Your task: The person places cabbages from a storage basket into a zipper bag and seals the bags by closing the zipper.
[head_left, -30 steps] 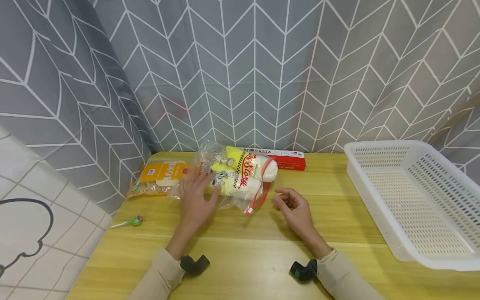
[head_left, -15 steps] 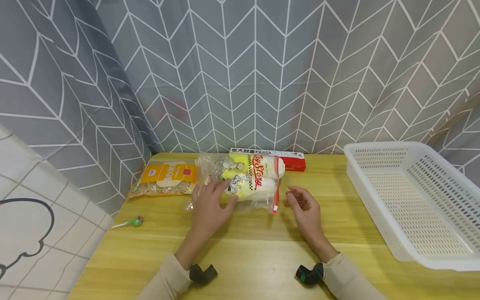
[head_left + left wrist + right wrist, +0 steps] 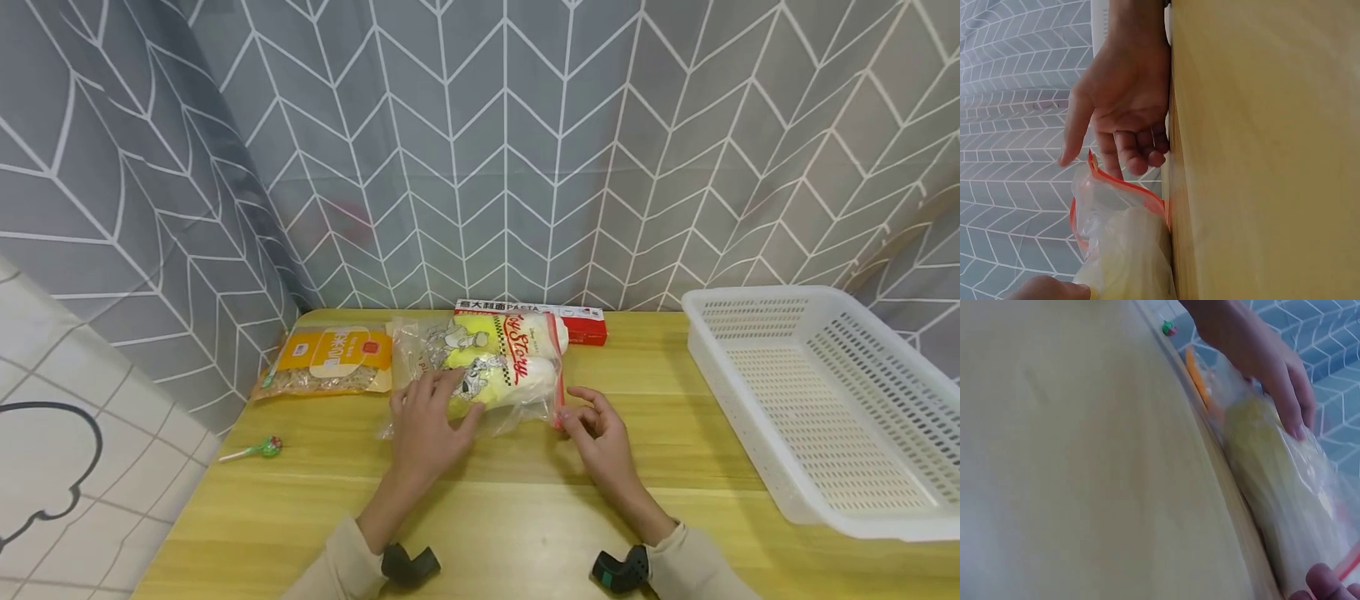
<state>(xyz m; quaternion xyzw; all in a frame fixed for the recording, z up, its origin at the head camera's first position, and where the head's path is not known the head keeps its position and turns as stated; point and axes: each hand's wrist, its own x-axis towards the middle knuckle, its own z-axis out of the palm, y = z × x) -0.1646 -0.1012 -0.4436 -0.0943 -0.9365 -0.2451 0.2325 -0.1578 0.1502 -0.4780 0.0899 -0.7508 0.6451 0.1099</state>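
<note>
A clear zip bag (image 3: 480, 367) with a red seal strip is seen at centre frame in the head view, lying on the worktop (image 3: 525, 517) with a yellow-and-white soft item packed inside. The left hand (image 3: 429, 421) is laid flat on the bag's near left part, fingers straight and pressing down. The right hand (image 3: 600, 437) is placed at the bag's right end, just beside the red strip, fingers loosely curled; whether the strip is actually pinched cannot be told from here.

The bag is judged light, soft and slippery, its film likely to crumple and slide; the stiffer sealed edge is probably the surest place to be gripped, with the body steadied from above.

From the left wrist view, the right hand (image 3: 1124, 119) is shown with its fingertips right at the bag's red-edged mouth (image 3: 1116, 200), thumb stretched out, a detail lost from above. From the right wrist view, the left hand (image 3: 1260, 362) is caught lying along the bag (image 3: 1291, 487), blurred.

Further out, an orange snack packet (image 3: 330, 360) is seen at left, a red pasta box (image 3: 570, 321) behind, a lollipop (image 3: 258, 450) at lower left and a white basket (image 3: 825, 400) at right.
</note>
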